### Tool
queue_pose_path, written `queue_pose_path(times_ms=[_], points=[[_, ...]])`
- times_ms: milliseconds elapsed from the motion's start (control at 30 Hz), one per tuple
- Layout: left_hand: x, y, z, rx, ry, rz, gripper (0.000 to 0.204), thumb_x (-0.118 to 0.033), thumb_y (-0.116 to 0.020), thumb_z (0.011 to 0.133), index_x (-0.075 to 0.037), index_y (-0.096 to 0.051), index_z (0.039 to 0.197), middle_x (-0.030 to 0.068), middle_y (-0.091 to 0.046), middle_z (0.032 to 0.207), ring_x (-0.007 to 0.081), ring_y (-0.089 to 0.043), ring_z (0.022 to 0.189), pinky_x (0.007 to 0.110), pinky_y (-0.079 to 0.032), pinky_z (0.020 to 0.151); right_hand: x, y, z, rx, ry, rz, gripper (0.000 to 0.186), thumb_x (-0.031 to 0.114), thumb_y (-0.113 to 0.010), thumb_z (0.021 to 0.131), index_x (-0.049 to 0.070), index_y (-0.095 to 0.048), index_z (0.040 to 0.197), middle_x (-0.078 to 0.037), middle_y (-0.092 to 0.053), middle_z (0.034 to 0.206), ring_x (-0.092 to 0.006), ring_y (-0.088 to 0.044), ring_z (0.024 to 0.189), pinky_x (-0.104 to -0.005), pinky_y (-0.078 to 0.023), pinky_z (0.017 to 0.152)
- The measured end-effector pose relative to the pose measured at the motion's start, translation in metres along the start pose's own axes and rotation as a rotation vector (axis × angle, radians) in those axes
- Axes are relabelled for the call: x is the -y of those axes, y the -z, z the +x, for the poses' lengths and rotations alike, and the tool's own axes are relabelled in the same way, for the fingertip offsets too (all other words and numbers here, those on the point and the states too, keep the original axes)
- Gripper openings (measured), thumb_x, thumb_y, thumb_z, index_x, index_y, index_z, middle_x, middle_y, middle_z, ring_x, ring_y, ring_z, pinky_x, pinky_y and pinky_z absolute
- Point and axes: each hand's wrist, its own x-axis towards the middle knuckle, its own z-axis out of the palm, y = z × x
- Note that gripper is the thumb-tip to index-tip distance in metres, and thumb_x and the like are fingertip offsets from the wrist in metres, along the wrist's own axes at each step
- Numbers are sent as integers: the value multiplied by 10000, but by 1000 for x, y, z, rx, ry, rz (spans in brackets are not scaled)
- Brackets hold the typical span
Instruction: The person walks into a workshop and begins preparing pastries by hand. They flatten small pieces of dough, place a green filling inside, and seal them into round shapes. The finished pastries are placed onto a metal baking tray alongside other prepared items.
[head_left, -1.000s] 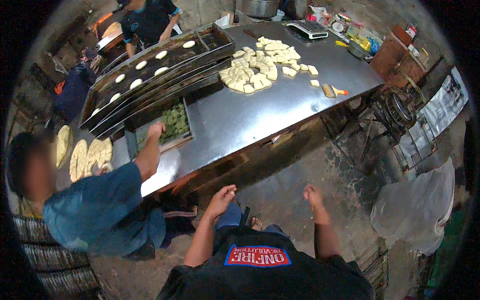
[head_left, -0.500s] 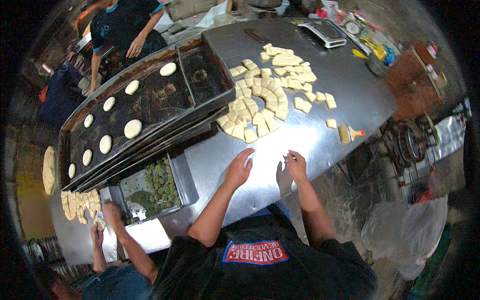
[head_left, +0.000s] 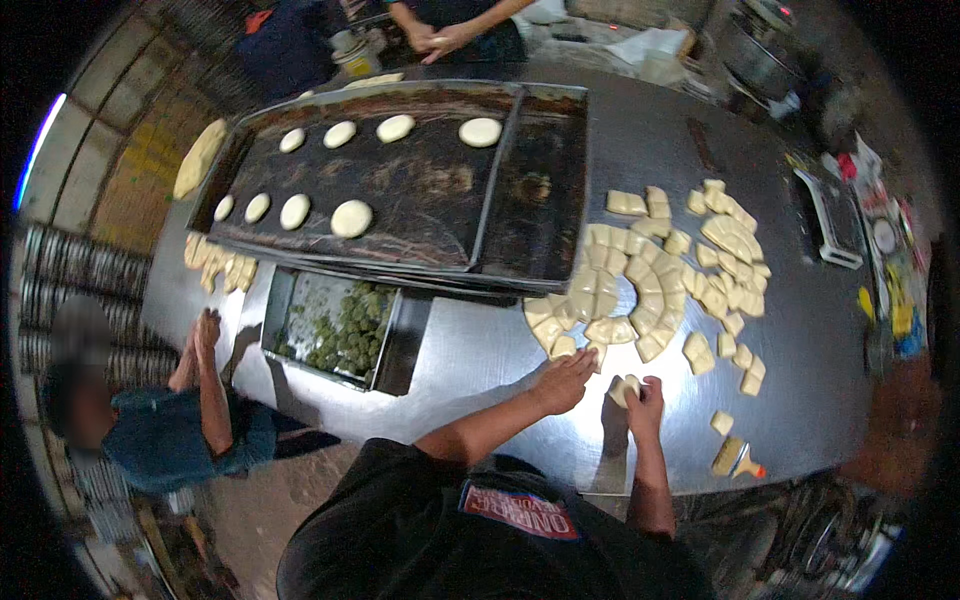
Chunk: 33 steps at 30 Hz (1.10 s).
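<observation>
Cream dough pieces lie in clusters and a ring on the steel table. My left hand has its fingers curled over a small piece at the near edge of the ring. My right hand pinches another piece just to its right. A brush with an orange-tipped handle rests near the table's front edge. Left of the ring, stacked dark metal trays hold several flat white dough rounds, above a metal pan of green lumps.
A co-worker stands at the left with both hands at the table edge. Another person's hands are across the table. A scale, bags and containers line the right side. Oblong dough lies left of the trays.
The view has turned toward the tabletop. Both my hands have risen from below the table edge and moved onto it among the dough, where they have taken hold of pieces.
</observation>
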Motion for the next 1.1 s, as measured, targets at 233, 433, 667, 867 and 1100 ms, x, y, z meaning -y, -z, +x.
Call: queue_pose_path(times_ms=[233, 433, 667, 867, 1100], points=[[-54, 104, -39, -468, 80, -856, 293, -242, -491, 973, 9, -614, 1064, 164, -639, 1009, 277, -624, 897, 381, -489, 792, 92, -36, -88, 185, 400, 42, 250, -25, -657, 821, -15, -540, 1043, -78, -531, 1050, -171, -532, 952, -307, -465, 842], [-21, 182, -133, -1058, 66, -884, 504, -302, -433, 1006, -4, -563, 622, 67, -553, 571, 147, -540, 539, 328, -429, 525, 175, -189, -157, -13, 898, 103, 147, 82, -634, 892, -15, -553, 968, -130, -581, 892, -235, -577, 844, -333, -473, 758], [101, 163, -297, -1249, 397, -951, 509, -353, -543, 970, -4, -509, 600, 57, -477, 504, 127, -475, 496, 342, -376, 467, 191, -338, -248, 346, 572, 69, 224, 197, -624, 930, 7, -543, 842, -82, -592, 664, -155, -548, 570, -294, -442, 532], [113, 166, -362, -1230, 630, -1767, 526, -525, -404, 996, -53, -610, 889, 18, -616, 831, 115, -553, 736, 314, -452, 620, 211, -383, -271, 508, 830, -476, 189, 142, -683, 857, -19, -604, 915, -135, -641, 773, -209, -620, 676, -318, -483, 618], [168, 145, -383, -1256, 517, -2160, 497, -437, -394, 1015, -7, -533, 1223, 129, -644, 1097, 242, -626, 1030, 359, -500, 907, 171, -432, -193, 907, 742, -370, 315, 73, -556, 862, -13, -591, 1163, -207, -579, 1144, -379, -563, 1036, -453, -460, 885]])
